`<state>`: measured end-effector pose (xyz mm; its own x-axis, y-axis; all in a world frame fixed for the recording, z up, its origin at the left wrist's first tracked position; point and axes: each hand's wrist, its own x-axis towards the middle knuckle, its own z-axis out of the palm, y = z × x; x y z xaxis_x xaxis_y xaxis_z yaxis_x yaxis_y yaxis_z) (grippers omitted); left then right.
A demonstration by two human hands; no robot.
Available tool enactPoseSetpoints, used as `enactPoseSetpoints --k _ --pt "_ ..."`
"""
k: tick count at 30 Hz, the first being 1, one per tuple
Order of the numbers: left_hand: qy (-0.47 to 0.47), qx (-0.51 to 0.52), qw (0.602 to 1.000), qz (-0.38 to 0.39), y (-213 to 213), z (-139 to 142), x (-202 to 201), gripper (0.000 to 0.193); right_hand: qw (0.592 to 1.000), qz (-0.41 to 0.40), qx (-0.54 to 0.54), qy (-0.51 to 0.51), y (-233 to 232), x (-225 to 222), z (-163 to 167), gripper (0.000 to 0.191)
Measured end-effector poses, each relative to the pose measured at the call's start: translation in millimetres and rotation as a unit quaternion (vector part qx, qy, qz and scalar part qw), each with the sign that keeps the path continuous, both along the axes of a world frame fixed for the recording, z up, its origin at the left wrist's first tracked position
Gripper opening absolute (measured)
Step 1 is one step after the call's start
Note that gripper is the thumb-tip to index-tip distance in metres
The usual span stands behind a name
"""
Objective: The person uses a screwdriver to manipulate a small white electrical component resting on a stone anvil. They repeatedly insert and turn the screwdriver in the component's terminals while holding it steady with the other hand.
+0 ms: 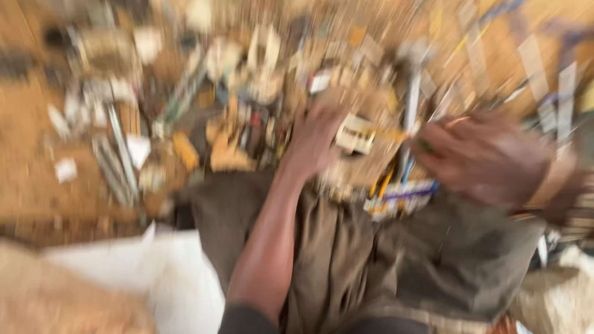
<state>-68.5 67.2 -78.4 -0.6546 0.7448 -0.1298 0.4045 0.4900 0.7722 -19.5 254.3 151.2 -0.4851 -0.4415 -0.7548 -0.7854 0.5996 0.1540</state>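
1. The whole view is smeared by motion, so fine detail is lost
2. The left hand (315,139) reaches forward from a bare forearm and rests against a small pale box-like object (354,134) with dark markings; whether the fingers are curled round it or only touching it cannot be told through the blur
3. The right hand (486,158) sits to the right of that object, at about the same height, knuckles up and fingers bent inward; it looks partly closed, but what it grips, if anything, cannot be made out
4. Between and just below the two hands lies a bundle of thin sticks (396,185), yellow, blue and white, on the lap
5. The lap is covered by dark olive-brown cloth (371,260)
6. Beyond the hands a sandy floor (28,179) is strewn with scraps (229,148) of paper, card and pale strips
7. A long whitish strip (124,154) lies on the floor well to the left of the left hand
8. A white sheet (167,272) lies at lower left, just beside the cloth
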Motion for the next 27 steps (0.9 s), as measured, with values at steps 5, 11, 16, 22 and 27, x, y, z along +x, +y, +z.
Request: enactPoseSetpoints --k 5,11,16,22,27 --pt "-0.028 0.007 1.0 0.002 -4 21 -4 0.077 0.919 -0.394 -0.007 0.009 -4 -20 11 0.033" --pt "-0.023 0.014 1.0 -0.001 -6 30 -8 0.075 0.891 -0.447 -0.051 0.069 9 30 14 0.036" --pt "-0.033 0.024 0.999 0.008 -9 29 -6 0.073 0.78 -0.437 -0.35 0.28 20 97 -7 0.032" --pt "-0.043 0.012 0.999 0.022 -3 17 -6 0.083 0.578 -0.595 -0.424 0.362 7 161 -83 0.032" --pt "-0.079 0.018 0.996 0.045 1 22 -7 0.11 0.573 -0.653 -0.399 0.294 0 166 -113 0.032"
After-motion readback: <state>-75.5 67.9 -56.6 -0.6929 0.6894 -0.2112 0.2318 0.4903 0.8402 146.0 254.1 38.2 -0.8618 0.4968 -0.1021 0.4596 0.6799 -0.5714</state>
